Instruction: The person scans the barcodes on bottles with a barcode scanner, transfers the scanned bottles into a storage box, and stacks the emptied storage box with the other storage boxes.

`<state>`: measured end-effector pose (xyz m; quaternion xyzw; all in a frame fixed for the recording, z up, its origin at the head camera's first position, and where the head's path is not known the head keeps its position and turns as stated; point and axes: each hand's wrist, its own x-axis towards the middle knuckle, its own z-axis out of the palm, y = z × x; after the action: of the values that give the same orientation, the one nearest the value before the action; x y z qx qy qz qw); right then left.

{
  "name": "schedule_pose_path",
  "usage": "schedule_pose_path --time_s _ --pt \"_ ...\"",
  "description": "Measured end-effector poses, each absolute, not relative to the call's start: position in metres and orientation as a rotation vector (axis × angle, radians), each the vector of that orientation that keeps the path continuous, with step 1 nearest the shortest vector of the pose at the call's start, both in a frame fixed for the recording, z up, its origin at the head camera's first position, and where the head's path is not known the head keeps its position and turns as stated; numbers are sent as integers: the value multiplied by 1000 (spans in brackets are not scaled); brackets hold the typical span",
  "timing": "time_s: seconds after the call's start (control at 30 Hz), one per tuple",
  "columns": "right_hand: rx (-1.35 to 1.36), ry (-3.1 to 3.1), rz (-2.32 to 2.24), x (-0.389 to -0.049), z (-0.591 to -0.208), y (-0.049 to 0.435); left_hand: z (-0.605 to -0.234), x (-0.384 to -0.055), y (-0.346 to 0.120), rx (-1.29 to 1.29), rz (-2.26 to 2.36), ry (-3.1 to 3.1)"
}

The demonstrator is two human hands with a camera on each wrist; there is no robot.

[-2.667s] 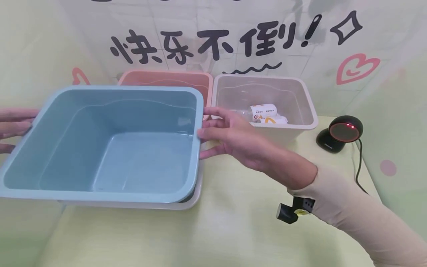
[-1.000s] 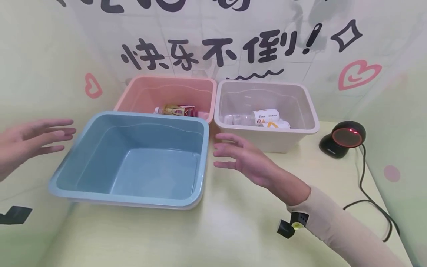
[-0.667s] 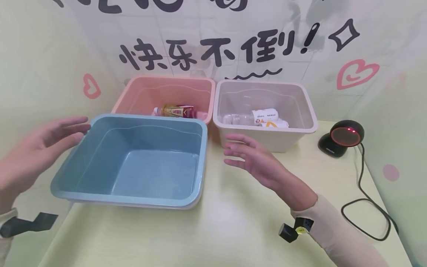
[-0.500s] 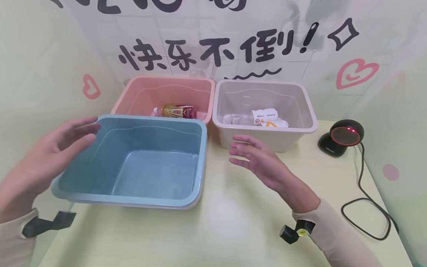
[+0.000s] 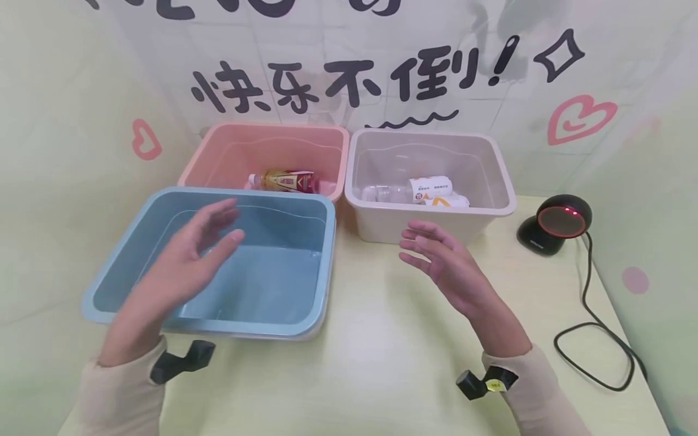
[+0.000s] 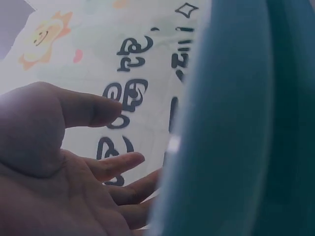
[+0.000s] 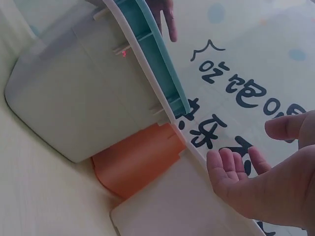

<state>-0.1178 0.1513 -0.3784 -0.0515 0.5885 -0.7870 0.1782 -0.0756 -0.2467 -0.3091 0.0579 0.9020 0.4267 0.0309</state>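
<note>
A light blue plastic bin [image 5: 324, 266] sits on the left of the table, nested in a pale bin [image 7: 88, 98] whose outer wall shows in the right wrist view. My left hand [image 5: 185, 260] hovers over the blue bin with thumb and fingers apart, holding nothing. To the bin's right, my right hand [image 5: 449, 269] hangs above the table with relaxed fingers and nothing in them. It is just in front of a pale pinkish-grey bin [image 5: 382, 227]. In the left wrist view the blue bin's rim [image 6: 221, 123] fills the right side, near the left hand's fingers.
Behind the blue bin stands a pink bin [image 5: 218, 160] holding a bottle with a dark red and gold label [image 5: 289, 181]. White-labelled bottles [image 5: 431, 188] lie in the pinkish-grey bin. A black scanner [image 5: 561, 219] with a looped cable [image 5: 586, 324] is at the right.
Both hands held the blue bin up; it has been lowered into the pale bin and let go. The left hand has swung right over it, and the right hand has drawn away rightward.
</note>
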Motion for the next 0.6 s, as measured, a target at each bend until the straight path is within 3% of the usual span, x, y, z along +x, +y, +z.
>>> schedule_pose_path --time_s 0.33,0.6 --pt "-190 1868 -2218 -124 -392 160 -314 -69 -185 66 1122 2808" --pt "-172 2079 -2151 -128 -397 165 -322 -69 -141 140 1109 2866"
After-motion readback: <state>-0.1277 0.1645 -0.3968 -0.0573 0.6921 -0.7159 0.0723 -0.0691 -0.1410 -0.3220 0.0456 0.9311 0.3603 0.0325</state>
